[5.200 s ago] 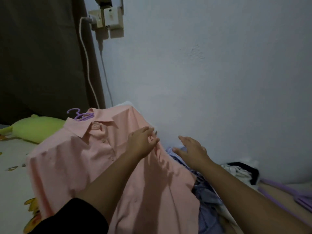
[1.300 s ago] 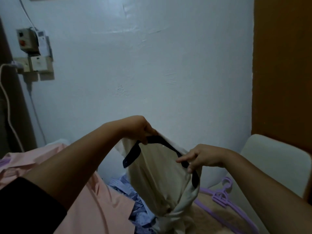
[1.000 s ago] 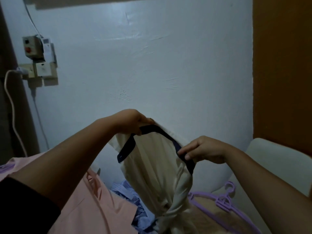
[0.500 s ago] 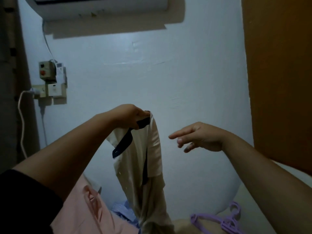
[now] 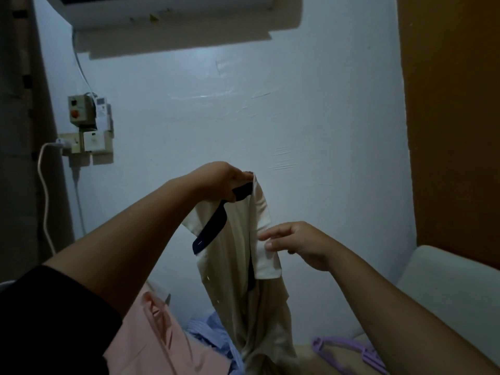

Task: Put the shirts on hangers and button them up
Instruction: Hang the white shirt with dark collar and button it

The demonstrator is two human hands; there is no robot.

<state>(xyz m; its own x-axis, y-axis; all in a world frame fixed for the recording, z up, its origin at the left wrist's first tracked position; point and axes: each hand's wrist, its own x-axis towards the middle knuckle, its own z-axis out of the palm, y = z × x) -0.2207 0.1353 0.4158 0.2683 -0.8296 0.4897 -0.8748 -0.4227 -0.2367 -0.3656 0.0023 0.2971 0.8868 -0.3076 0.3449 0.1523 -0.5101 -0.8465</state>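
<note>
Cream shirt (image 5: 243, 272) pinched at collar by left hand (image 5: 219, 182); right hand (image 5: 300, 243) spread, fingertips touching its sleeve.

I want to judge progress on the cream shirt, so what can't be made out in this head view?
- Cream shirt: hem twisted; buttons too dim to tell.
- Left hand: fingertips hidden in the collar.
- Right hand: contact with the shirt unclear.
- Purple hanger: cut off by the right forearm and bottom edge.
</note>
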